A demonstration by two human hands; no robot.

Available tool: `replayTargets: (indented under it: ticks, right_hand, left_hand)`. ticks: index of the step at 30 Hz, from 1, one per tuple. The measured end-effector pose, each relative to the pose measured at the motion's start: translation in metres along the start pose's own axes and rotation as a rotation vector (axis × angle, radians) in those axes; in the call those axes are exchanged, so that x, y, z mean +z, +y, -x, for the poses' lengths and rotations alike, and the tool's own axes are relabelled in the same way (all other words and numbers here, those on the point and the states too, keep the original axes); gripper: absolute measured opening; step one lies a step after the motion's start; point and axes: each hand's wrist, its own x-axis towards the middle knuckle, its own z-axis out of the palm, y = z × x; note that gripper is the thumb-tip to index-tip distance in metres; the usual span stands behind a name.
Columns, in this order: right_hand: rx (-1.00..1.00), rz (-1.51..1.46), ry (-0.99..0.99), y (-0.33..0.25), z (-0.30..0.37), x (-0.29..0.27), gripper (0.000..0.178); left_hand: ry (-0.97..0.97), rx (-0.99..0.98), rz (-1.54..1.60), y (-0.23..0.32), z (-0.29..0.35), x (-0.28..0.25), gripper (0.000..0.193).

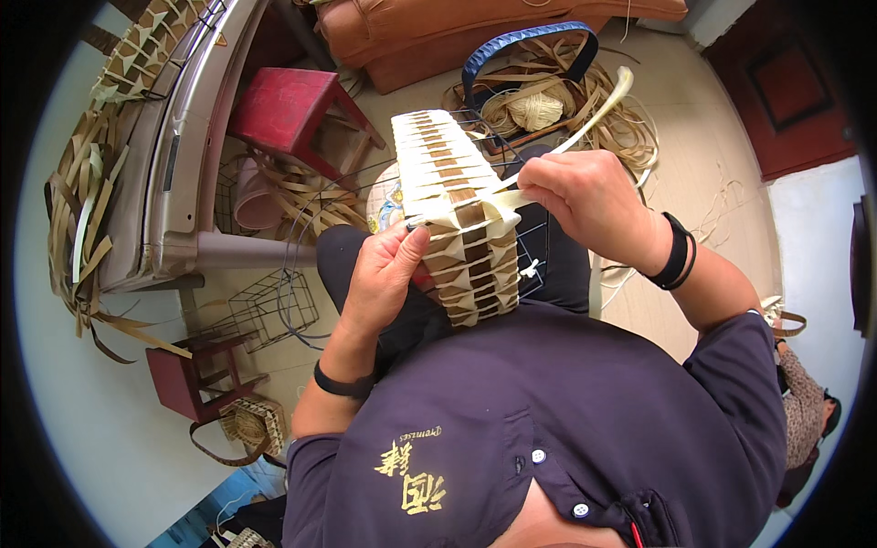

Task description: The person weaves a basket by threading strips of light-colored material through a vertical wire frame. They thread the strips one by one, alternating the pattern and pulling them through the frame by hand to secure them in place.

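Observation:
A half-woven basket [475, 260] of cream and brown flat strips rests over my lap, its black wire frame [534, 245] bare on the right side. My left hand [384, 274] is closed on the basket's left edge, thumb on top; a small dark tip shows beside the thumb, too little to name. At the basket's right corner my right hand [585, 196] pinches a cream strip [598, 117]. The strip's loose end sticks up past the hand, and its other end runs into the weave. My right fingertips are partly hidden behind the hand.
Ahead lie a heap of strips [630, 137], a cream ball [534, 110] and a blue handle band [530, 35]. A red stool [283, 105] and a table-like machine [169, 155] stand left. Wire frames [274, 306] lie on the floor. Another person [804, 411] is at the right.

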Motion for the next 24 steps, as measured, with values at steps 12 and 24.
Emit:
replayTargets:
  ticks: [12, 24]
  right_hand:
    - [0.038, -0.059, -0.241, -0.006, -0.010, -0.021, 0.008]
    - [-0.131, 0.002, 0.044, -0.004, -0.025, -0.006, 0.010]
  left_hand:
    - [-0.008, 0.007, -0.046, 0.004, 0.005, 0.001, 0.029]
    - [0.023, 0.076, -0.062, -0.002, 0.002, 0.005, 0.027]
